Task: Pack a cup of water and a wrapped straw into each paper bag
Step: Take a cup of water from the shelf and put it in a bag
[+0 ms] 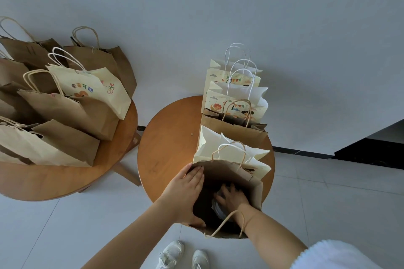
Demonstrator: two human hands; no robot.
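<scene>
Pale wall and grey floor tiles (pixel 328 214) fill most of what I see, with two round wooden desks below me. On the left desk (pixel 65 181) lies a heap of flat bags (pixel 65 102), brown and cream, which I judge are still to be packed. On the near desk (pixel 166 137) stands a row of opened bags (pixel 235 102) running away from me; I can't see into them, so whether each has its cup and straw I cannot tell. Nearest me is the brown bag (pixel 231 172) I'm working in. My left hand (pixel 185 192) holds its left wall wide, fingers straight along the paper and thumb at the near rim. My right hand (pixel 231 199) is down inside, fingers curled over the cup (pixel 217 205), a clear lidded shape low in the bag. I'd say the cup is being set on the bottom, so this bag is about half done. No straw shows anywhere in view. My shoes (pixel 183 256) are on the tiles below.
</scene>
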